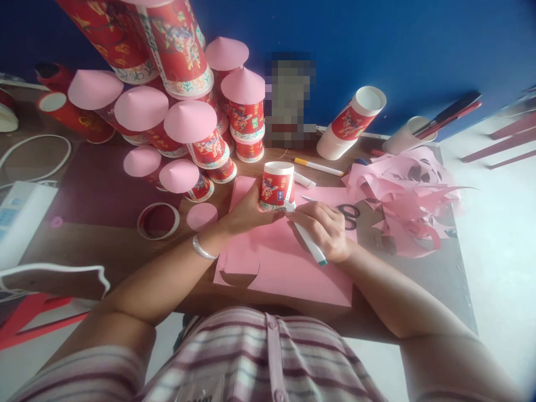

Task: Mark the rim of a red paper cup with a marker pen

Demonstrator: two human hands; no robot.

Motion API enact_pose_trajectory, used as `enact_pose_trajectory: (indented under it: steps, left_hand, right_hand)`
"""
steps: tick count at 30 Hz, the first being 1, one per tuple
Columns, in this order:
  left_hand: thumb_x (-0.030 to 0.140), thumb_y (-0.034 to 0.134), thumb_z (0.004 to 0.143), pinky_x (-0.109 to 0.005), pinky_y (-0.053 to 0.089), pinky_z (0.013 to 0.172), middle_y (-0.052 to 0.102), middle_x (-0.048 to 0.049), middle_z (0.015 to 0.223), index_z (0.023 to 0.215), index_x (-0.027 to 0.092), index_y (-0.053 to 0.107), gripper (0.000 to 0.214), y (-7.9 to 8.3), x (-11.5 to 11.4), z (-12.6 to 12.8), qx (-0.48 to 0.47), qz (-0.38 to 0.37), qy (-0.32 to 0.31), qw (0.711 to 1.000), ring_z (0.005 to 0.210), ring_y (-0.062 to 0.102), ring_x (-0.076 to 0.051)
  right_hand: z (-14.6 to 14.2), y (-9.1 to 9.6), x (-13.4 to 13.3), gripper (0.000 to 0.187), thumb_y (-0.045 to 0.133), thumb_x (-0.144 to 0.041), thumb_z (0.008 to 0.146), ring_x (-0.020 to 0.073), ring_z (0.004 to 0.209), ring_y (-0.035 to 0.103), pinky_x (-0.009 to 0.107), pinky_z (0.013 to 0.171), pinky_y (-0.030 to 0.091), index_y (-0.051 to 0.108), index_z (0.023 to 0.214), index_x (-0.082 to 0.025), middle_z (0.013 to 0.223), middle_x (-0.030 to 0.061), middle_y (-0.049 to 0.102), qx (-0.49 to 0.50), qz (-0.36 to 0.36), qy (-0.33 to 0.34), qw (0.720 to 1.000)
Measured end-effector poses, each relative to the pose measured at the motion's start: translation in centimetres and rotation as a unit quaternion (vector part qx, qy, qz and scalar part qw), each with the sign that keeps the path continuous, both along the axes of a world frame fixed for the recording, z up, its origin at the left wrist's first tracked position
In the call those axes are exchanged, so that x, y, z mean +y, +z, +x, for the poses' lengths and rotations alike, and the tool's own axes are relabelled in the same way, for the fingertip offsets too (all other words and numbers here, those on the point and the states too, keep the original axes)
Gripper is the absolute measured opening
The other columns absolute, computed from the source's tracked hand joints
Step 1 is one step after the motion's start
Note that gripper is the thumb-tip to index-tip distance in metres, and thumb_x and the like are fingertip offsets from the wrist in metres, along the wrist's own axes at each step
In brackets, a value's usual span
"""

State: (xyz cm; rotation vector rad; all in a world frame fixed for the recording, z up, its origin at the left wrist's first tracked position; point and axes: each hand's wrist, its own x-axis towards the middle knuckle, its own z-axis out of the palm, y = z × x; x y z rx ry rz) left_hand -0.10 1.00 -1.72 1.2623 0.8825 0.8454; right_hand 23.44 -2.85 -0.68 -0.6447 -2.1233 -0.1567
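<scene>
My left hand is wrapped round a red paper cup with a printed picture and green drawn marks along its white lower band. My right hand grips a white marker with a green end, its tip close to the cup's lower band. Whether the tip touches the cup I cannot tell. Beneath both hands lie sheets of pink paper. Scissors with dark handles rest just beyond my right hand, partly hidden by it.
Red cups with pink paper cones stand stacked at the left. A roll of tape and a pink disc lie nearby. A yellow-capped marker, stacked cups and pink paper scraps are at the right. A power strip sits far left.
</scene>
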Motion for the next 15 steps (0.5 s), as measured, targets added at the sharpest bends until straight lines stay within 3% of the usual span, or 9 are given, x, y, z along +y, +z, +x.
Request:
enact_pose_trajectory:
  steps: [10, 15]
  left_hand:
    - [0.064, 0.116, 0.069, -0.047, 0.070, 0.105, 0.081, -0.0136, 0.136, 0.143, 0.024, 0.057, 0.103, -0.18, -0.03, -0.10, 0.003, -0.001, -0.002, 1.000, 0.131, 0.081, -0.037]
    - [0.064, 0.111, 0.076, -0.050, 0.070, 0.108, 0.080, -0.0153, 0.140, 0.148, 0.024, 0.055, 0.100, -0.17, -0.19, -0.18, 0.007, -0.003, -0.007, 1.000, 0.133, 0.081, -0.038]
  right_hand:
    - [0.11, 0.12, -0.01, 0.029, 0.075, -0.009, 0.112, 0.0199, 0.086, 0.077, 0.033, 0.075, 0.064, 0.078, 0.138, -0.021, 0.105, 0.0059, 0.082, -0.015, -0.001, 0.003, 1.000]
    - [0.34, -0.11, 0.00, 0.042, 0.082, -0.006, 0.106, 0.0203, 0.089, 0.080, 0.033, 0.078, 0.067, 0.078, 0.146, -0.020, 0.108, 0.0053, 0.084, -0.014, -0.016, 0.012, 1.000]
